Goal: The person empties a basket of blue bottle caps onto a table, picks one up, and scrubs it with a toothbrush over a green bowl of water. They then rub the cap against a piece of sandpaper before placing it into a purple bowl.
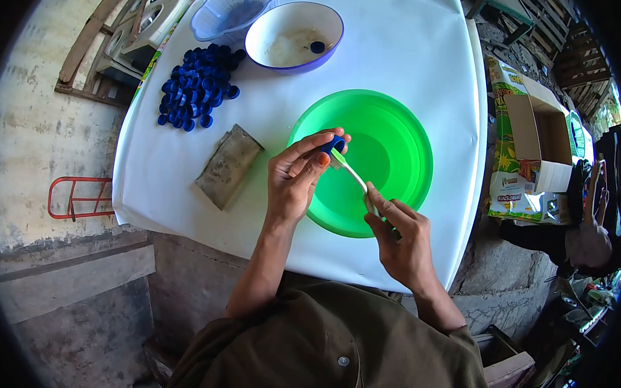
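Observation:
My left hand (302, 168) pinches a blue bottle cap (333, 146) over the left part of a green basin (409, 155), the cap's hollow side turned toward my right hand. In my right hand (399, 233) is a toothbrush (355, 175) with a white handle and green bristles. Its bristle end sits right at the cap's opening. A pile of similar blue caps (198, 84) lies at the back left of the table. Behind the basin, a white bowl with a purple outside (283, 46) holds some cloudy liquid and one dark blue cap (317, 47).
The table (452, 104) has a white cover. A folded greyish cloth (229, 165) lies left of my left hand. A pale blue plastic basket (226, 14) stands at the back. An open cardboard box (539, 125) is off the right side, and a red metal frame (80, 198) leans by the left wall.

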Demonstrator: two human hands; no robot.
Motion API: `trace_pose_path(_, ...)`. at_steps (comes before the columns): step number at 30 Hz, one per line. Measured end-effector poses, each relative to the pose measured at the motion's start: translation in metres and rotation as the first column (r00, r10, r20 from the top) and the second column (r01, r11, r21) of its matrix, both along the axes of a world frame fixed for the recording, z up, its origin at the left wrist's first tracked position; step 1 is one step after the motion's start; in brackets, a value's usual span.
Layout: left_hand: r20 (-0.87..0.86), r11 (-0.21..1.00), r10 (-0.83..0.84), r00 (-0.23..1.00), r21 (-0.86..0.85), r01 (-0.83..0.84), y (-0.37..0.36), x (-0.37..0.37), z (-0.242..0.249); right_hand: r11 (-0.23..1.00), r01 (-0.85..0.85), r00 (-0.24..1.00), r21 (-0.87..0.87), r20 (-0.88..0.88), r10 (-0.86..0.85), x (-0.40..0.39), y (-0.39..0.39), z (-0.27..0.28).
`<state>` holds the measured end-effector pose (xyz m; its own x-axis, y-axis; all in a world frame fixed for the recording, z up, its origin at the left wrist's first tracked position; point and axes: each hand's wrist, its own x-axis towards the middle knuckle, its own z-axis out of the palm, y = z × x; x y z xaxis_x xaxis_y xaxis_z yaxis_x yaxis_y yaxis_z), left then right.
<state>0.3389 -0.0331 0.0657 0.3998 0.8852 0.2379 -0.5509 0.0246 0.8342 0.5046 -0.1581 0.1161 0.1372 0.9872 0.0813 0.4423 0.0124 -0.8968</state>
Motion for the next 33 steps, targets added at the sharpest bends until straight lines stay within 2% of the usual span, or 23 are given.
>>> trace_pose_path(2,0.002,0.999,-0.006,1.000,0.044,0.006,0.002,-0.001,-0.006,0.998,-0.059,0.985,0.017,-0.160,0.061,-0.001,-0.002,-0.008)
trace_pose_path(4,-0.001,0.997,-0.021,1.000,0.080,0.021,0.003,-0.004,-0.009,0.958,-0.151,0.869,-0.245,-0.494,0.011,0.005,-0.001,0.005)
trace_pose_path(5,0.004,0.996,-0.023,1.000,0.084,0.023,0.004,-0.004,-0.009,0.908,-0.228,0.773,-0.352,-0.632,-0.051,0.008,-0.001,0.009)
trace_pose_path(8,0.019,0.997,-0.018,1.000,0.074,0.017,0.003,-0.005,-0.007,0.861,-0.385,0.408,-0.331,-0.898,-0.162,0.020,0.002,0.006)
trace_pose_path(11,0.037,0.999,0.009,0.999,0.044,-0.010,0.000,-0.001,-0.006,0.903,-0.219,0.593,-0.370,-0.785,-0.178,0.007,0.001,0.009)
trace_pose_path(15,0.055,1.000,0.012,0.998,0.003,-0.012,0.001,0.003,-0.001,0.927,-0.205,0.679,-0.313,-0.728,-0.096,-0.001,-0.002,0.010)
trace_pose_path(16,0.053,1.000,0.008,0.999,-0.016,-0.007,0.001,0.002,-0.001,0.932,-0.149,0.786,-0.330,-0.611,-0.091,-0.004,-0.003,0.007)
trace_pose_path(18,0.050,0.997,0.028,0.998,-0.069,-0.025,0.000,0.002,0.007,0.990,-0.044,0.952,-0.135,-0.307,0.001,-0.006,-0.001,0.001)
trace_pose_path(19,0.050,0.995,0.038,0.998,-0.098,-0.033,-0.002,0.002,0.009,1.000,-0.019,0.991,-0.025,-0.130,0.015,-0.007,-0.001,-0.001)
trace_pose_path(22,0.079,0.978,0.041,0.996,-0.207,-0.024,-0.003,0.003,0.010,0.999,0.027,0.998,-0.021,-0.058,-0.028,0.000,0.000,0.004)
trace_pose_path(23,0.078,0.982,0.037,0.996,-0.189,-0.022,-0.003,0.005,0.008,0.999,0.025,0.999,-0.020,-0.032,-0.026,0.004,0.001,0.005)
trace_pose_path(24,0.076,0.985,0.034,0.997,-0.171,-0.021,-0.003,0.006,0.003,0.999,-0.005,0.999,-0.039,-0.042,0.003,0.006,0.001,0.004)
trace_pose_path(26,0.072,0.989,-0.015,0.997,-0.147,0.026,-0.004,0.005,-0.005,0.975,-0.042,0.943,-0.218,-0.330,-0.033,0.007,-0.001,0.003)
trace_pose_path(28,-0.021,0.991,-0.014,1.000,-0.132,0.011,-0.004,0.008,0.004,0.932,-0.106,0.817,-0.348,-0.565,-0.118,0.012,0.000,0.006)
trace_pose_path(30,-0.107,0.995,-0.012,0.994,-0.104,0.001,-0.006,0.008,0.013,0.881,-0.187,0.638,-0.435,-0.736,-0.228,0.017,0.003,0.015)
trace_pose_path(33,-0.162,0.998,-0.025,0.986,-0.063,0.015,-0.004,0.005,0.015,0.890,-0.171,0.678,-0.424,-0.705,-0.206,0.013,0.000,0.011)
